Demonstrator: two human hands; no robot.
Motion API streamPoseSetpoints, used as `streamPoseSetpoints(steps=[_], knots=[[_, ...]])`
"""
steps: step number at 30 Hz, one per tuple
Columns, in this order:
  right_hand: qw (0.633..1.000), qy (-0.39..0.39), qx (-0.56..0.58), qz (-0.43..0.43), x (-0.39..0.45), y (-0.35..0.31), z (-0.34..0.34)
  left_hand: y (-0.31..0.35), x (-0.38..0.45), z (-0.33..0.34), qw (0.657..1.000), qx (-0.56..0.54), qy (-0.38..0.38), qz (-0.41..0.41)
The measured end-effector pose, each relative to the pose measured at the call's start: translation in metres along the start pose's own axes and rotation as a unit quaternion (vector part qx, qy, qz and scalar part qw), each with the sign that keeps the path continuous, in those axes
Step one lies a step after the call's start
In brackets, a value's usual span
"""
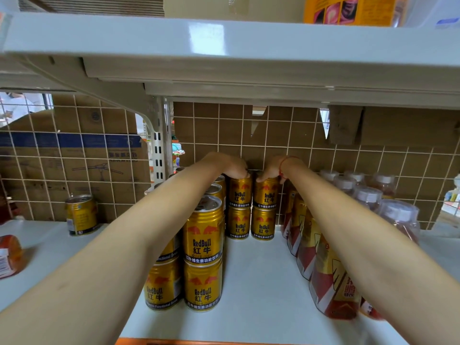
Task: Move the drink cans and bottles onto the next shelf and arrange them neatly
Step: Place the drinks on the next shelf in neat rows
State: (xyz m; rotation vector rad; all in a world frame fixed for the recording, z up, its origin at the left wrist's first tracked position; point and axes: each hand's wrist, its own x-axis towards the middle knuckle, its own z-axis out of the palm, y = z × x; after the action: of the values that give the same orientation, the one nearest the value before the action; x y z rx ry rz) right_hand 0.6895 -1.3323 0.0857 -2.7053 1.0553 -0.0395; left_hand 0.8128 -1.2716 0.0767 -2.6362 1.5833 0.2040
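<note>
While stacked gold drink cans (202,255) and amber plastic bottles (331,277) flank my forearms on the white shelf (258,282), my left hand (234,168) and right hand (272,169) each curl over a top can (240,192) at the back; next, I'd square both stacks.

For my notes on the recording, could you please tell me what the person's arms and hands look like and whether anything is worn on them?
Both forearms are bare, with no sleeves in view. The left hand shows no glove, ring or watch. The right hand is also ungloved; a thin red string bracelet circles its wrist. Nothing else worn is visible, though the fingers are partly hidden from this view.
</note>
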Motion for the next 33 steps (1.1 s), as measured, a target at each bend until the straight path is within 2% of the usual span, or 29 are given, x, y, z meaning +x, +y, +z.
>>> streamPoseSetpoints(steps=[15,24,33], knots=[[1.0,0.012,-0.008,0.005,-0.021,-0.001,0.005,-0.001,-0.019,0.006,0.998,0.042,0.04,-0.012],[0.999,0.045,0.024,0.018,-0.028,0.001,0.017,0.002,-0.029,0.011,0.997,-0.017,0.07,0.002],[0.991,0.113,0.012,-0.072,-0.036,-0.002,0.031,0.009,-0.07,0.016,0.986,-0.026,0.163,0.002]])
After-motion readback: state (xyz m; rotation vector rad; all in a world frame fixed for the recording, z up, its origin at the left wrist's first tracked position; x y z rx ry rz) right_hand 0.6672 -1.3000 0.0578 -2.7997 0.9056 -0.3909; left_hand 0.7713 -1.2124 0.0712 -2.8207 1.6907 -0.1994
